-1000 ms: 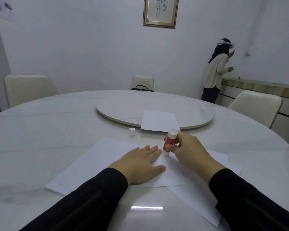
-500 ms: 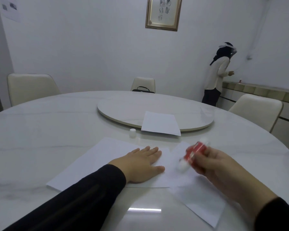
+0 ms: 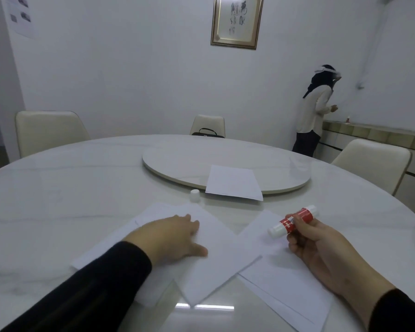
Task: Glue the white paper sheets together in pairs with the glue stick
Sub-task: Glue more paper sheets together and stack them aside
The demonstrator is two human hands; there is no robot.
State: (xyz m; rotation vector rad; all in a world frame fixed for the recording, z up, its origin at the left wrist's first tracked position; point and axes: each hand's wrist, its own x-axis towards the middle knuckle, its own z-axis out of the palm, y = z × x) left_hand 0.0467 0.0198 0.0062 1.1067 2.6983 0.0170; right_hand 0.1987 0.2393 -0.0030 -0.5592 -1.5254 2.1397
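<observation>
My left hand [image 3: 170,238] lies flat, fingers spread, on a white paper sheet [image 3: 216,262] turned at an angle over another sheet [image 3: 110,248] near the table's front. My right hand [image 3: 321,250] grips the red and white glue stick [image 3: 292,220], uncapped, lying nearly level with its tip toward the left, above more white sheets [image 3: 283,283] at the front right. The glue's white cap [image 3: 194,195] stands on the table beyond the sheets. Another white sheet [image 3: 233,183] rests on the edge of the turntable.
The round marble table [image 3: 58,200] carries a raised turntable [image 3: 189,159] in its middle. Cream chairs [image 3: 48,130] stand around it, one with a black bag [image 3: 207,133]. A person [image 3: 314,111] stands at a counter by the far right wall.
My right hand lifted the glue stick off the paper and drew it back right, tilting it level. My left hand slid the top sheet left and turned it.
</observation>
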